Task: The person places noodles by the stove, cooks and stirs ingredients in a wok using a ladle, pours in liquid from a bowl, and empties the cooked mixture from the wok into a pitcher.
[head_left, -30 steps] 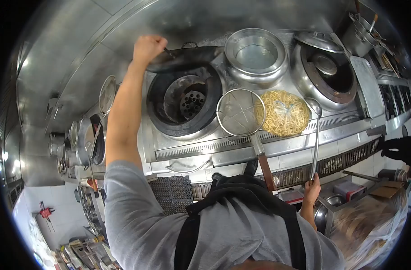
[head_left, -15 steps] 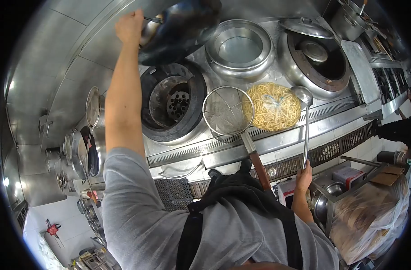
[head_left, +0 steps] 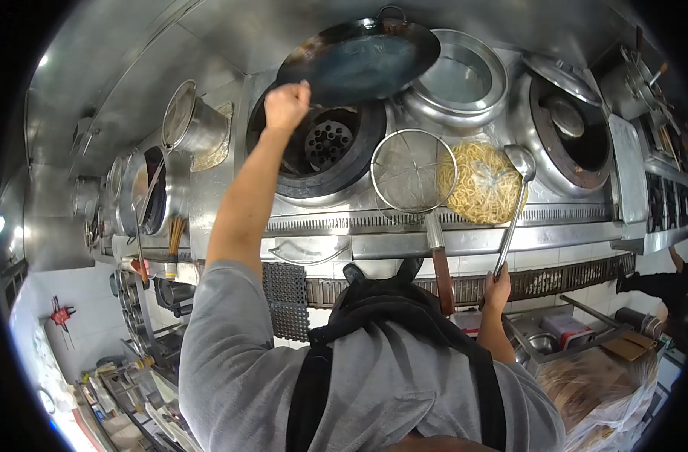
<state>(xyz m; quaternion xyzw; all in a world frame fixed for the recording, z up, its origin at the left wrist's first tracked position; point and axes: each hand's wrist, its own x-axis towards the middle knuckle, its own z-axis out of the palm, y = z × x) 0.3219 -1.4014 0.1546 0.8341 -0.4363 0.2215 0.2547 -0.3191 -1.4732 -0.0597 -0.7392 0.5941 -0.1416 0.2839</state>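
Note:
A dark wok point(head_left: 363, 64) is tilted above the back of the round black burner point(head_left: 330, 143), its inside showing. My left hand point(head_left: 287, 105) is closed at the wok's near left edge, gripping it. Down at the right, my right hand point(head_left: 497, 288) is wrapped round the handle of a metal ladle point(head_left: 516, 203). The ladle's bowl lies beside a bag of yellow noodles point(head_left: 481, 183). A wire strainer point(head_left: 414, 172) with a wooden handle rests left of the noodles, partly against the bag.
Behind the noodles stands a metal pot of water point(head_left: 457, 79). An open round cooker point(head_left: 574, 132) with its lid leaning behind is at the right. Pots and a strainer point(head_left: 180, 114) line the left side. Part of another person point(head_left: 657, 282) shows at the far right.
The wok was lifted off to the upper left and has swung right over the burner, with my left hand on it. My right hand still holds the ladle, now slanting more.

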